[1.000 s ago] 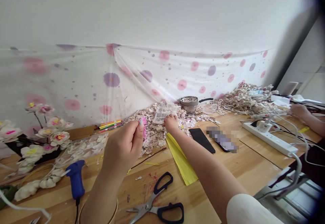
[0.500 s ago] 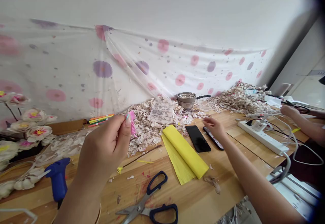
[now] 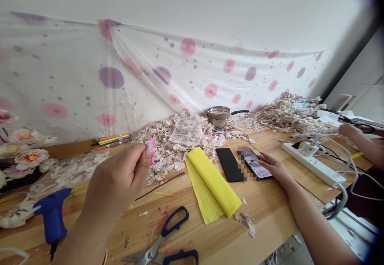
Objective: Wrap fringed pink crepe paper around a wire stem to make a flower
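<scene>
Our left fingers [image 3: 145,161] pinch the pink piece [image 3: 152,148]; it looks light, soft and easily crushed, best held by an edge. Under our loosely open right fingers [image 3: 269,161] lies the lit phone [image 3: 261,172], probably stiff and slippery, best gripped by its sides.

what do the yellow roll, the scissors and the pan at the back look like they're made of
Yellow roll: probably crepe paper, matte, finely wrinkled.
Scissors: grey metal blades, likely steel; dark blue handles, seemingly plastic.
Pan: shiny silvery metal; black handle, perhaps plastic.
</scene>
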Demonstrator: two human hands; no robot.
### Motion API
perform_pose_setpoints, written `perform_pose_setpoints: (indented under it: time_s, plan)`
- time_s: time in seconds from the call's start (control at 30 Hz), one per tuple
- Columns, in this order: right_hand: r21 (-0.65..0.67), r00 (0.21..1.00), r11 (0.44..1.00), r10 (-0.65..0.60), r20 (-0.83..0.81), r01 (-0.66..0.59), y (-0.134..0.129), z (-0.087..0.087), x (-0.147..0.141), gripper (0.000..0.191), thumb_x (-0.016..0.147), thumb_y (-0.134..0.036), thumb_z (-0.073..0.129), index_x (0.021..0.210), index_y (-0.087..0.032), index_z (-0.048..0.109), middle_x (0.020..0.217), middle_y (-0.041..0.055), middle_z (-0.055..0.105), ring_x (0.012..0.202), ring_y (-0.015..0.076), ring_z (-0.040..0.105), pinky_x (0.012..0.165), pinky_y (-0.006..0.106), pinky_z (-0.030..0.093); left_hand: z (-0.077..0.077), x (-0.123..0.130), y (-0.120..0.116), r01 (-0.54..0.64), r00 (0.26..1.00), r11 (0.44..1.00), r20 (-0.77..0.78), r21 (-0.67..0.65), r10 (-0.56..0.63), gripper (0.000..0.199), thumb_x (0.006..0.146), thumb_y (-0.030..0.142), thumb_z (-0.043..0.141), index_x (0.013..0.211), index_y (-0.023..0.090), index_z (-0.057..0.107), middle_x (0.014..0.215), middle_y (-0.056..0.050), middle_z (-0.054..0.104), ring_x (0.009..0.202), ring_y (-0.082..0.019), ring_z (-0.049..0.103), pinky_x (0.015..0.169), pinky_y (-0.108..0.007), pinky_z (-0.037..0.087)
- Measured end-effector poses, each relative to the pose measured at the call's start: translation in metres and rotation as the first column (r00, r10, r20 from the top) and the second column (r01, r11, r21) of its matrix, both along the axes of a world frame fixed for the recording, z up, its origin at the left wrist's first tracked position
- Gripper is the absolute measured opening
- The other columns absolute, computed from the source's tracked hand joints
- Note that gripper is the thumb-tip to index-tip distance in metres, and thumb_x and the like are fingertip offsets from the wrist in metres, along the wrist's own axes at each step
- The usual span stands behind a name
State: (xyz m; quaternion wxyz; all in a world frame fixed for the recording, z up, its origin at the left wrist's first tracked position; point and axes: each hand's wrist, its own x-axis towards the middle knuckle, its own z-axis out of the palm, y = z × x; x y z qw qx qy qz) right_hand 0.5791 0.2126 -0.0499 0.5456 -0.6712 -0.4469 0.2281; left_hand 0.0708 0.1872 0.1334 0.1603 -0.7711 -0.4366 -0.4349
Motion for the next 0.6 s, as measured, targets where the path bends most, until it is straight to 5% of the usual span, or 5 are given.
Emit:
perform_pose_setpoints:
  time_s: [0.3, 0.6]
  plan:
    - [-0.047, 0.999, 0.999, -0.014, -0.053, 0.011, -0.003, 0.006, -0.008, 0.058, 0.059, -0.039, 0.083, 0.113, -0.024, 0.072, 0.121, 0.0113, 0.075, 0.124, 0.0363, 0.063, 0.105, 0.05, 0.053, 0.004, 0.006, 0.001, 0.019, 0.998, 0.999, -0.063, 0.043, -0.016, 0.019, 0.094, 0.022, 0.045, 0.075, 0.027, 0.047, 0.052, 0.004, 0.049, 0.045, -0.015, 0.048, 0.049, -0.03, 0.032]
    - [-0.001, 0.989, 0.989, -0.149, 0.008, 0.149, -0.006, 0.024, -0.024, 0.038, 0.071, -0.046, 0.074, 0.101, -0.022, 0.074, 0.102, 0.0101, 0.08, 0.107, 0.0347, 0.071, 0.095, 0.05, 0.056, 0.01, 0.0, -0.001, -0.012, 0.996, 0.997, -0.088, 0.074, 0.018, 0.019, 0.094, 0.022, 0.05, 0.075, 0.022, 0.049, 0.054, 0.006, 0.046, 0.046, -0.011, 0.046, 0.049, -0.023, 0.031]
